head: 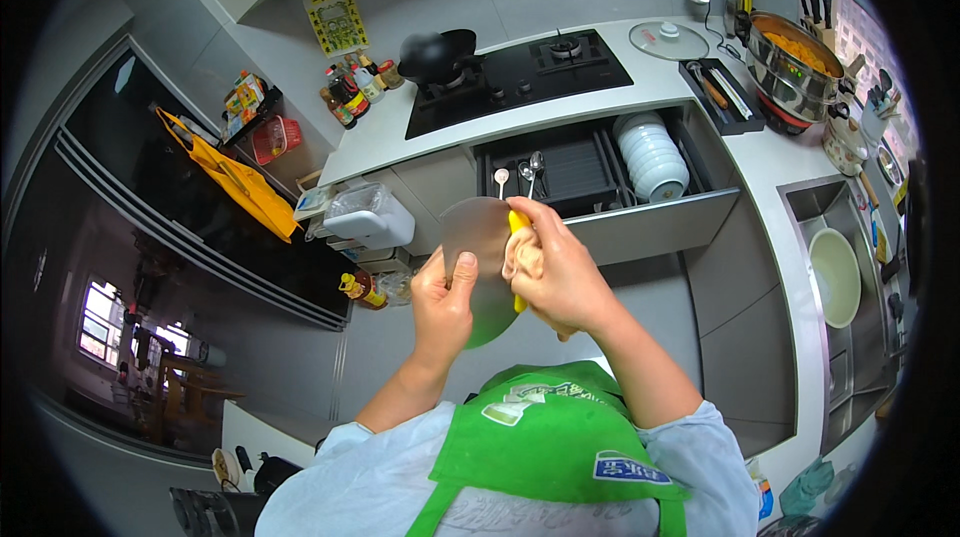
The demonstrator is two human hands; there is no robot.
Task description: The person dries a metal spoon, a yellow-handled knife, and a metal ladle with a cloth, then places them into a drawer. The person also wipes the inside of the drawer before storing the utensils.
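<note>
In front of my green apron (555,424), both hands are at a rounded, shiny scraper (480,237) with a yellow strip handle along its straight right edge. My left hand (444,295) grips its blade, the thumb lying flat on the near face and the fingers behind. A soft beige lump (523,255), dough by its look, sits in my right hand (559,274) against the yellow edge. The right index finger reaches over the top of that edge. Its other fingers are partly hidden. The blade reflects green low down.
Just beyond my hands a drawer (652,226) stands pulled out, holding spoons (534,166) and stacked bowls (652,158). A wok (437,57) sits on the gas hob (517,79). Rightward are a filled steamer pot (795,68) and a sink (806,199) with a basin (834,278). A bin (371,218) stands left.
</note>
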